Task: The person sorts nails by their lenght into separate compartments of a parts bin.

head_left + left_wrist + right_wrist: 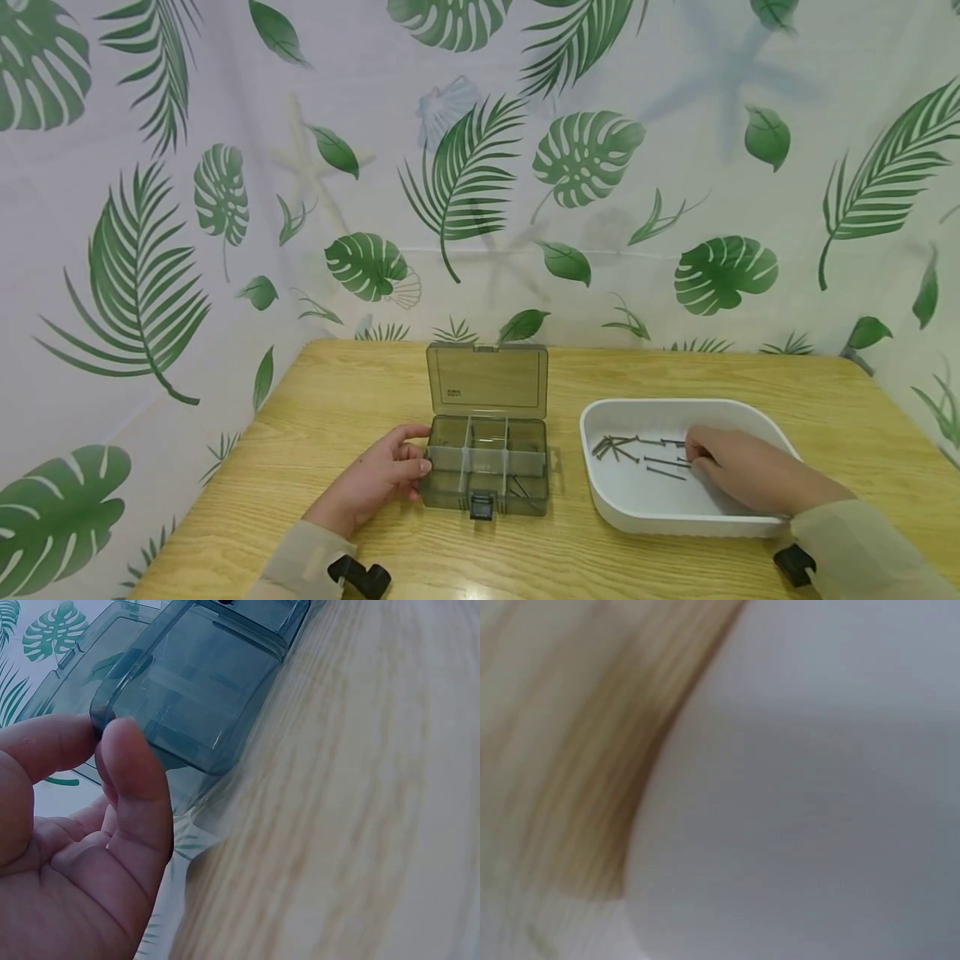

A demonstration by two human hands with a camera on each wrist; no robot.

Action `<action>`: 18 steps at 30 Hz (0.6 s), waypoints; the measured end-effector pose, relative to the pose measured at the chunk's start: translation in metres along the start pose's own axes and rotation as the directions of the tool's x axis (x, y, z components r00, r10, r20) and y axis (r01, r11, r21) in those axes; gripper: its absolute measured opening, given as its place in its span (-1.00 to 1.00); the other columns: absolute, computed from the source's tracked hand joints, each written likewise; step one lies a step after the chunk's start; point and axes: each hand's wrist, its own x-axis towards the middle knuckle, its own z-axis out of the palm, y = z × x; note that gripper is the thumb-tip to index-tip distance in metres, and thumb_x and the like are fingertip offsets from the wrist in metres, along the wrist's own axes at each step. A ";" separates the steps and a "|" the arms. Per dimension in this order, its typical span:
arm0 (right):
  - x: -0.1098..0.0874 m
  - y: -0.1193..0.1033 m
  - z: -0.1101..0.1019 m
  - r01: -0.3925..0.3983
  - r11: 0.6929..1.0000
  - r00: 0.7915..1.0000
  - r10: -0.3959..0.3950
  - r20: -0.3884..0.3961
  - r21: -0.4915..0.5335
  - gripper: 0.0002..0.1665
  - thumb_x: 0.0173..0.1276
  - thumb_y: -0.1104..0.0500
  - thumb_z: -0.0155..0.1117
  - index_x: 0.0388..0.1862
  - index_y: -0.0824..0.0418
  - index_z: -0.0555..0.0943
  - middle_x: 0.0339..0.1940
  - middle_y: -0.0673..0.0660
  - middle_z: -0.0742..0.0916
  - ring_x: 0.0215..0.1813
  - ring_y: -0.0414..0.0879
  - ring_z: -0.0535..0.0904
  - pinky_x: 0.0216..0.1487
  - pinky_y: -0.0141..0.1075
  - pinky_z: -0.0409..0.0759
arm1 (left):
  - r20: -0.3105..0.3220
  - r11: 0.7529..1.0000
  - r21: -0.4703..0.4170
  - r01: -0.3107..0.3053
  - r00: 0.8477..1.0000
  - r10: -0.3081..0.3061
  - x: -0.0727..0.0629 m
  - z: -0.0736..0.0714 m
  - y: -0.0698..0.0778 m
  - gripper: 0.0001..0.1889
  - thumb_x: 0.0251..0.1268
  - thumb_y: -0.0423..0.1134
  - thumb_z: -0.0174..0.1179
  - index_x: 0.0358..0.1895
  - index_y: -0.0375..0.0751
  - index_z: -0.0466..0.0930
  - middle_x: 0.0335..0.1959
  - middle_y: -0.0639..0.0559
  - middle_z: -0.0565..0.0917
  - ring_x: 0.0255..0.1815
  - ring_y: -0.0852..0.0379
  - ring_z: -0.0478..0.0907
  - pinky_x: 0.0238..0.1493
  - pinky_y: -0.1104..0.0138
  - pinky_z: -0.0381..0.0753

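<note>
My left hand (390, 467) holds the left side of a smoky clear plastic compartment box (487, 458), its thumb and index finger pinching a corner in the left wrist view. The box's lid (487, 381) stands raised at the back. Several thin nail-like metal pieces (519, 486) lie in the front right compartment. Over on the right, my right hand (738, 468) reaches down into a white tray (622, 521), fingers curled close to more nail-like pieces (664, 472). Its fingertips are partly hidden, and I cannot tell whether they pinch one. Only the tray's blurred wall (795, 825) fills most of the right wrist view.
A heap of nail-like pieces (617, 447) lies in the tray's left part. Box and tray stand side by side on a wooden table (360, 379), with a strip of tabletop between them. A leaf-patterned cloth (480, 192) hangs behind the table.
</note>
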 end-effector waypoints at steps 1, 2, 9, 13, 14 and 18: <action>0.001 -0.001 0.000 -0.004 1.000 1.000 0.004 -0.003 0.008 -0.91 0.50 0.24 0.18 -0.23 0.06 0.56 -0.34 -0.09 0.59 -0.28 -0.16 0.46 -0.21 -0.16 0.51 | 0.001 1.000 0.000 0.001 1.000 -0.001 0.000 0.000 0.000 -0.33 0.48 -0.32 0.19 0.54 -0.29 0.11 -0.24 -0.07 0.48 -0.48 0.14 0.38 -0.34 0.28 0.62; 0.001 -0.001 -0.001 -0.006 1.000 1.000 0.006 -0.007 0.014 -0.91 0.49 0.25 0.21 -0.20 0.06 0.59 -0.31 -0.09 0.62 -0.25 -0.16 0.48 -0.18 -0.13 0.54 | 0.001 1.000 0.000 0.002 1.000 -0.002 0.000 0.000 0.000 -0.33 0.48 -0.32 0.19 0.54 -0.29 0.11 -0.24 -0.07 0.49 -0.48 0.14 0.38 -0.34 0.28 0.62; 0.000 -0.015 -0.007 0.041 0.998 0.997 -0.037 -0.067 0.050 -0.82 0.44 0.26 0.26 -0.08 0.04 0.69 -0.30 -0.13 0.64 -0.23 -0.18 0.50 -0.17 -0.13 0.56 | -0.002 1.000 0.003 0.002 1.000 -0.002 0.000 0.000 0.001 -0.34 0.48 -0.34 0.18 0.54 -0.29 0.11 -0.25 -0.06 0.48 -0.49 0.14 0.38 -0.34 0.28 0.62; -0.001 -0.026 -0.010 0.102 0.994 0.989 -0.097 -0.113 0.039 -0.79 0.43 0.27 0.24 -0.05 0.04 0.70 -0.36 -0.19 0.60 -0.28 -0.24 0.47 -0.23 -0.20 0.52 | -0.008 1.000 0.003 -0.003 1.000 0.003 0.000 0.001 0.002 -0.35 0.47 -0.35 0.18 0.53 -0.31 0.12 -0.26 -0.04 0.45 -0.48 0.15 0.38 -0.34 0.27 0.62; -0.001 -0.029 -0.011 0.117 0.993 0.986 -0.112 -0.125 0.034 -0.78 0.43 0.26 0.24 -0.04 0.04 0.70 -0.37 -0.20 0.59 -0.30 -0.26 0.46 -0.24 -0.23 0.51 | -0.009 1.000 0.004 -0.003 1.000 0.003 0.000 0.001 0.002 -0.35 0.47 -0.35 0.18 0.53 -0.31 0.13 -0.26 -0.04 0.45 -0.48 0.14 0.38 -0.34 0.27 0.62; 0.000 -0.042 -0.011 0.174 0.984 0.971 -0.167 -0.172 0.025 -0.78 0.45 0.24 0.24 -0.03 0.02 0.72 -0.40 -0.23 0.56 -0.34 -0.31 0.43 -0.28 -0.29 0.48 | -0.006 1.000 0.001 0.001 1.000 -0.001 0.000 0.001 0.001 -0.35 0.48 -0.35 0.18 0.53 -0.31 0.12 -0.26 -0.04 0.45 -0.48 0.14 0.38 -0.33 0.27 0.63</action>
